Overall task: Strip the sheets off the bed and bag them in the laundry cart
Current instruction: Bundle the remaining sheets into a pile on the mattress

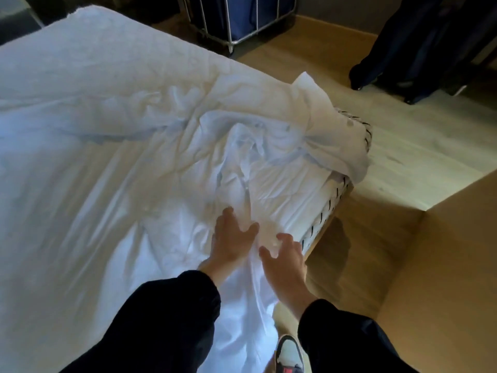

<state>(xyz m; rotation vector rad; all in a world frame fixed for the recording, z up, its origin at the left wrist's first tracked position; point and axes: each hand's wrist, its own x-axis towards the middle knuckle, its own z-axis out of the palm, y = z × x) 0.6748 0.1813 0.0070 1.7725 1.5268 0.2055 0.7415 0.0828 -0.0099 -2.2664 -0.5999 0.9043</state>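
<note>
Fingers of the left hand [231, 243] and right hand [282, 258] are spread and released, grasping nothing, over the bunched white sheet [242, 146] at the near right corner of the bed [326, 211]. The laundry cart [236, 20] stands beyond the bed's far edge.

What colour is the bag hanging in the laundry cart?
The bag is dark blue; the head view shows it at the top edge.

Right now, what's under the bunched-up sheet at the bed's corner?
The mattress: its white top and black-dashed edge show where the sheet is pulled back. Anything beneath the heap itself is covered, so I cannot tell.
</note>
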